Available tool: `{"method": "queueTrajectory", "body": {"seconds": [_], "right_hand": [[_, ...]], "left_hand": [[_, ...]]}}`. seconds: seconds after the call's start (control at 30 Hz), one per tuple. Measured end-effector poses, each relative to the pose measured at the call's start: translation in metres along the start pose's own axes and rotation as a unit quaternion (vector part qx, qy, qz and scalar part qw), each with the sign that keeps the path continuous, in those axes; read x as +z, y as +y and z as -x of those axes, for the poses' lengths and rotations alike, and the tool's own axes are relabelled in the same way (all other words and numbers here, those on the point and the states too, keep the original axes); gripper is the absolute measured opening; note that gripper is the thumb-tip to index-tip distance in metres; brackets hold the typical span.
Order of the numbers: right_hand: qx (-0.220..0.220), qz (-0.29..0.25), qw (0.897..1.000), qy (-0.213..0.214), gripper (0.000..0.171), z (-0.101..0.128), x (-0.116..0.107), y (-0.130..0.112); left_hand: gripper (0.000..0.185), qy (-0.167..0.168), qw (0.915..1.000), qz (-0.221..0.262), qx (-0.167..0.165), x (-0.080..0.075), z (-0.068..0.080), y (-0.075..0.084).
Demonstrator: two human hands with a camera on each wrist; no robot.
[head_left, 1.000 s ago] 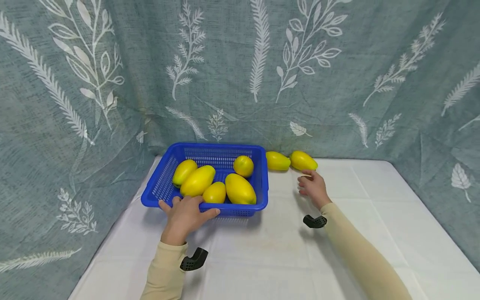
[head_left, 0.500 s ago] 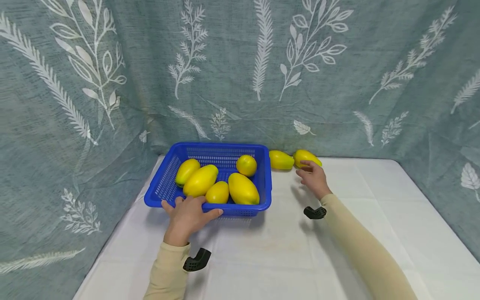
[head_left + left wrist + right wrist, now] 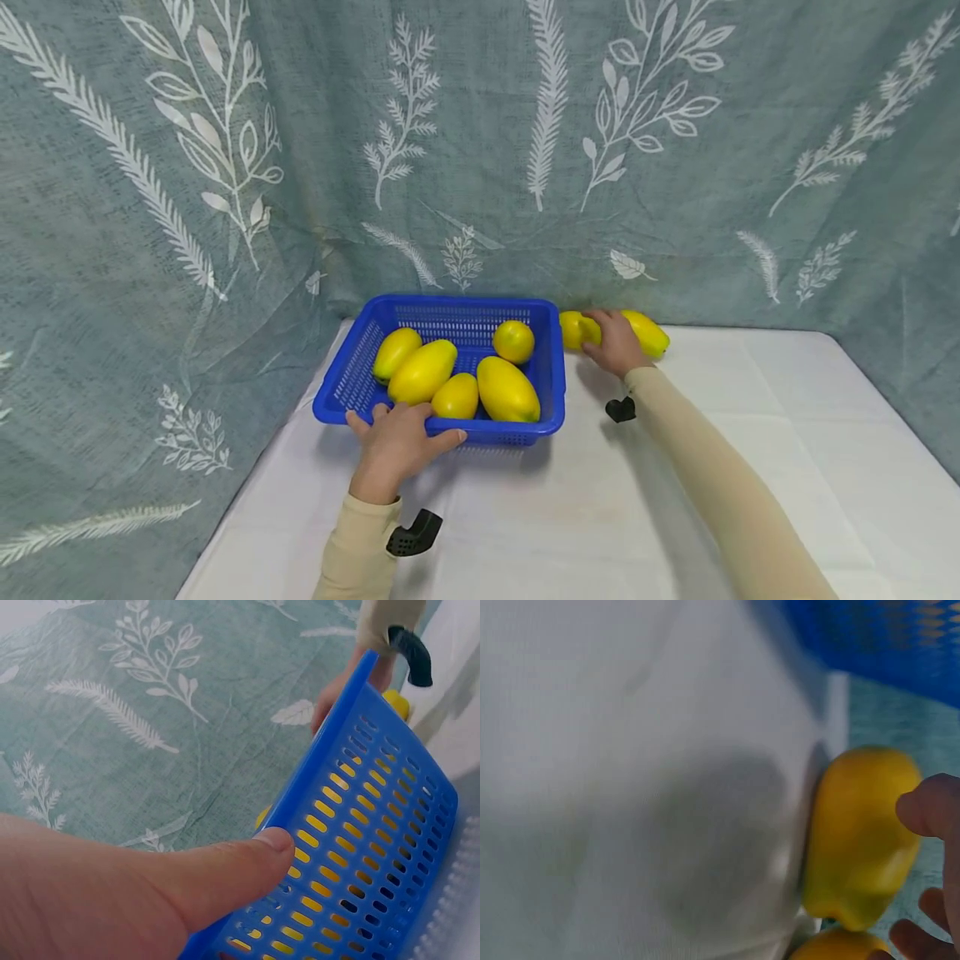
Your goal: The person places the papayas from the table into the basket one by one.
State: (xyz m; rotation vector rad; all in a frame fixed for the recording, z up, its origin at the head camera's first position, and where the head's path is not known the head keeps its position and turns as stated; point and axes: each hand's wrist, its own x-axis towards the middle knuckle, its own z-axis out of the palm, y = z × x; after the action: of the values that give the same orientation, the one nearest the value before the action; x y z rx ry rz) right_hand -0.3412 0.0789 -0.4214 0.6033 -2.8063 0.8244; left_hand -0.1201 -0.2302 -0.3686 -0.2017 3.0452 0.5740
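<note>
Left hand (image 3: 395, 440) gripping the near rim of the blue basket (image 3: 551, 379) (five yellow fruits inside), right hand (image 3: 613, 342) resting loosely over two yellow fruits (image 3: 649, 332) at the table's (image 3: 787, 433) back edge

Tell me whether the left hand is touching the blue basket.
Touching. The left wrist view shows the left hand's thumb pressed on the blue basket's rim.
</note>
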Motion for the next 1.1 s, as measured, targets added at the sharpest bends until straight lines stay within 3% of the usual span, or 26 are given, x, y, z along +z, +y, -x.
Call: {"method": "queueTrajectory", "body": {"seconds": [0.13, 0.3, 0.53, 0.7, 0.8, 0.97, 1.1], "right_hand": [[-0.015, 0.061, 0.998, -0.012, 0.056, -0.004, -0.001, 0.003], [-0.002, 0.065, 0.997, -0.045, 0.062, -0.006, 0.001, -0.001], [-0.019, 0.083, 0.995, -0.044, 0.067, -0.012, 0.009, -0.004], [-0.049, 0.145, 0.986, -0.066, 0.063, -0.013, 0.01, -0.013], [-0.045, 0.162, 0.982, -0.091, 0.06, -0.012, 0.009, -0.019], [-0.009, 0.114, 0.984, -0.137, 0.067, -0.013, 0.01, -0.023], [0.009, 0.063, 0.987, -0.151, 0.067, -0.012, 0.013, -0.021]], "left_hand": [[0.053, 0.006, 0.9999, 0.005, 0.007, 0.002, 0.0, 0.003], [0.049, 0.018, 0.9998, 0.003, 0.013, 0.001, 0.0, 0.004], [0.048, 0.018, 0.9997, 0.004, 0.015, 0.002, 0.001, 0.003], [0.048, 0.018, 0.9997, 0.007, 0.014, 0.003, 0.001, 0.004], [0.049, 0.016, 0.9997, 0.01, 0.013, 0.003, 0.0, 0.003], [0.05, 0.013, 0.9998, 0.008, 0.011, 0.002, -0.001, 0.002], [0.051, 0.008, 0.9999, 0.01, 0.006, 0.001, -0.002, -0.001]]}}
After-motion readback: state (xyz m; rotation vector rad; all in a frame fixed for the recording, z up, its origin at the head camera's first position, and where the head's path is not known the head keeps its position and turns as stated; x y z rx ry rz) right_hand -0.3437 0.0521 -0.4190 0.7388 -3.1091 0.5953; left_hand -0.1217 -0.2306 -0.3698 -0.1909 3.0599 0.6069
